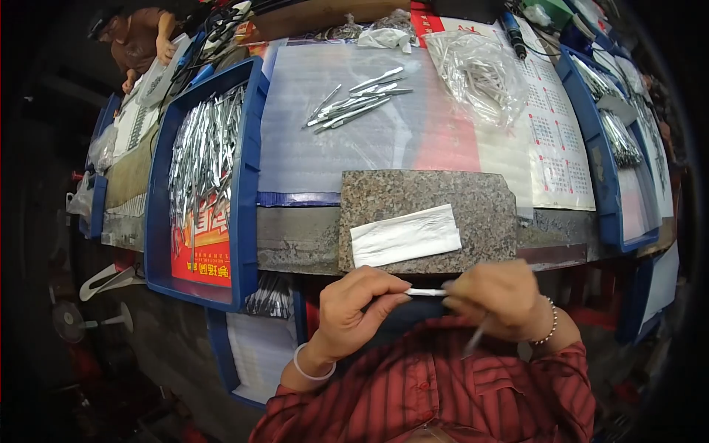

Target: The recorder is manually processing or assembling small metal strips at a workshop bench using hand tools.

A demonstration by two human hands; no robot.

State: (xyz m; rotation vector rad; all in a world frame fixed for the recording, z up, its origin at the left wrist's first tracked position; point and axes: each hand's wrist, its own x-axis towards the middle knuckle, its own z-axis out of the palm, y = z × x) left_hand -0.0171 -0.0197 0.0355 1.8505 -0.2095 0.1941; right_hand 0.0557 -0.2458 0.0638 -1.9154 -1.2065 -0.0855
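My left hand [358,306] pinches one end of a slim silvery metal piece [426,292] between thumb and forefinger, in front of my shirt. Close on its right, my right hand [498,295] is curled and smeared by motion, its fingertips at the piece's other end. A thin, blurred rod [476,336] sticks out below the right hand; its kind cannot be made out. Just beyond both hands, a folded white cloth or paper [406,238] lies on a speckled granite slab [473,192] at the table's near edge.
Similar metal pieces [358,102] lie loose on a plastic-covered sheet. Left stands a blue tray [247,170] heaped with them; another blue tray [605,184] stands right. A clear plastic bag [480,77] and a screwdriver-like tool [512,33] lie farther back. Another person [140,44] sits far left.
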